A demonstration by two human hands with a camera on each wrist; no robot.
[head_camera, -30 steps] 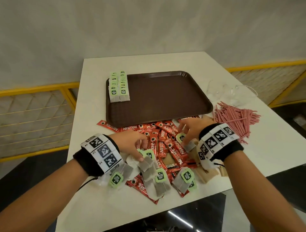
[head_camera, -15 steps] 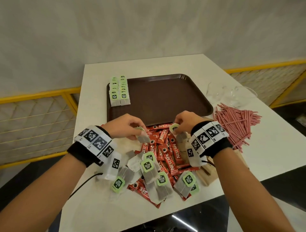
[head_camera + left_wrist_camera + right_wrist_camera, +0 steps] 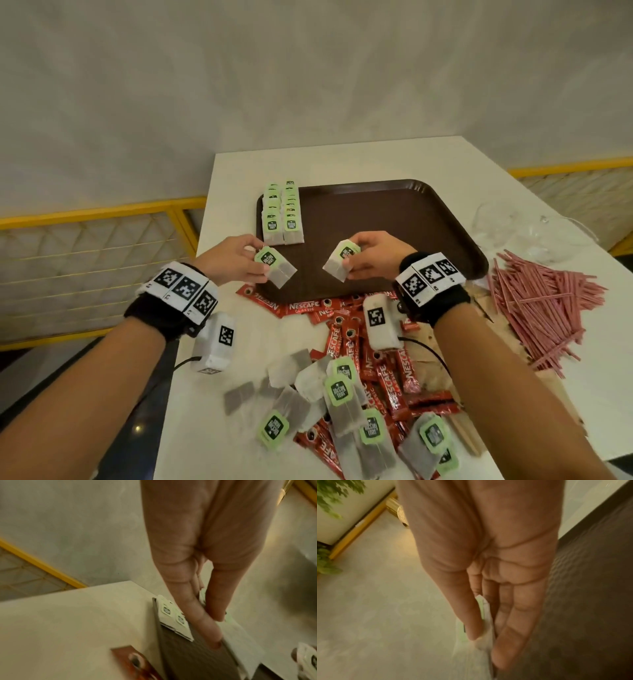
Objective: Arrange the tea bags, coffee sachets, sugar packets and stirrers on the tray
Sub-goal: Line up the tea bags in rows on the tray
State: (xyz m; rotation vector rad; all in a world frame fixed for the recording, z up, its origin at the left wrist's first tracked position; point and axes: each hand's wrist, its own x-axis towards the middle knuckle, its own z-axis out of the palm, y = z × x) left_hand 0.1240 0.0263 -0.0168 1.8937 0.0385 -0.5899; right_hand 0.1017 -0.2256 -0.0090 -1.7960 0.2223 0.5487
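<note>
Each hand holds one tea bag above the near edge of the brown tray point(image 3: 394, 219). My left hand point(image 3: 236, 258) pinches a tea bag with a green tag point(image 3: 275, 267) just in front of the two rows of tea bags point(image 3: 282, 214) lined up at the tray's left end. My right hand point(image 3: 370, 255) pinches another tea bag point(image 3: 340, 262) over the tray's near middle. In the left wrist view the thumb and fingers point(image 3: 202, 618) grip the bag point(image 3: 240, 638) beside the lined-up bags point(image 3: 173, 618). In the right wrist view the fingers point(image 3: 505, 635) pinch the bag point(image 3: 483, 632).
Loose tea bags point(image 3: 339, 404) and red coffee sachets point(image 3: 376, 359) lie heaped on the white table point(image 3: 233, 192) near me. Pink stirrers point(image 3: 537, 305) are piled at the right, with brown packets point(image 3: 486, 315) beside them and clear plastic bags point(image 3: 534, 233) behind. Yellow railings flank the table.
Both hands have lifted from the heap of sachets and moved forward over the tray's near edge, each carrying a tea bag. The view has tilted up.
</note>
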